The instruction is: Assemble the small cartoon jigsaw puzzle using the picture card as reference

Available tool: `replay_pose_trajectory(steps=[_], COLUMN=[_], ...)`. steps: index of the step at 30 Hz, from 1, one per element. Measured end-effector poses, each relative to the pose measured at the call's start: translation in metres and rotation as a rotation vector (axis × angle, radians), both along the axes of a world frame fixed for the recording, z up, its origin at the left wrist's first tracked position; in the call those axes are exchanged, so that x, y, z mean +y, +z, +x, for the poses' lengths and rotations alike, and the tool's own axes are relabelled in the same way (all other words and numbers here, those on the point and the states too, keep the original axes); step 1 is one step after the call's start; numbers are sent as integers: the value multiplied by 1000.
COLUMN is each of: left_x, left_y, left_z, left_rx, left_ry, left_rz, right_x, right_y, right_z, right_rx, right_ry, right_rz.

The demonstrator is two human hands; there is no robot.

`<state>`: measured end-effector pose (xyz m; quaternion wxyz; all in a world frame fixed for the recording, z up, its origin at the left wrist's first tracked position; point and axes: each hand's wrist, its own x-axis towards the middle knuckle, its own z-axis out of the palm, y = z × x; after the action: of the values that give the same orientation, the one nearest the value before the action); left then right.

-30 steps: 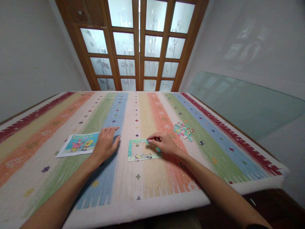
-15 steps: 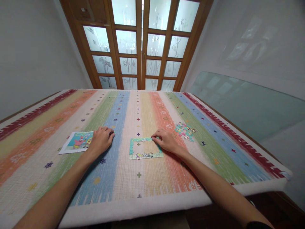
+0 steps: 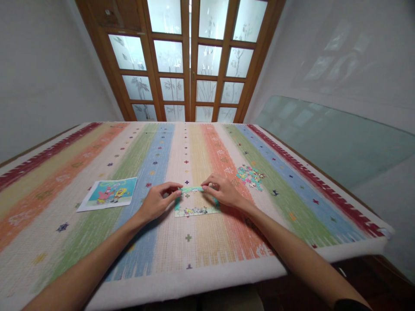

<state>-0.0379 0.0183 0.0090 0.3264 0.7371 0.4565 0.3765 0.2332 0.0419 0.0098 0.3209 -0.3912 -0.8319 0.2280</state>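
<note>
Since half a second ago, the left hand (image 3: 158,201) has moved off the picture card (image 3: 112,193) to the puzzle border (image 3: 196,211). Leftmost, the card now lies uncovered on the striped tablecloth (image 3: 188,259). Next comes the left hand, thumb and forefinger almost meeting at the border's upper-left corner; whether they pinch it cannot be told. Between the hands lies the border, flat, with tablecloth showing through its middle. At its top edge, the right hand (image 3: 224,192) keeps thumb and forefinger drawn close; any piece between them cannot be made out, and the hand hides part of the border's right side. Farther right, the loose pieces (image 3: 250,176) remain heaped as before.
</note>
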Motion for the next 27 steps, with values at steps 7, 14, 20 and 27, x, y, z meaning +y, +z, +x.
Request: replay_pose_trajectory(steps=[7,14,20,27], left_x=[-22,-20,-7,-5], left_y=[-2,-1,-5,-13], left_z=[29,22,-1,-8], left_rx=[-267,37,371,527], left_ry=[-62,-90,-259,-364], left_rz=[-72,144,403,435], right_x=[-21,-13,12,26], right_y=[5,7,1,-14], right_z=[-18,-7,25,40], right_rx=[205,367,424,265], right_ry=[213,166,-106,-163], right_rz=[-259,-485,-433,-374])
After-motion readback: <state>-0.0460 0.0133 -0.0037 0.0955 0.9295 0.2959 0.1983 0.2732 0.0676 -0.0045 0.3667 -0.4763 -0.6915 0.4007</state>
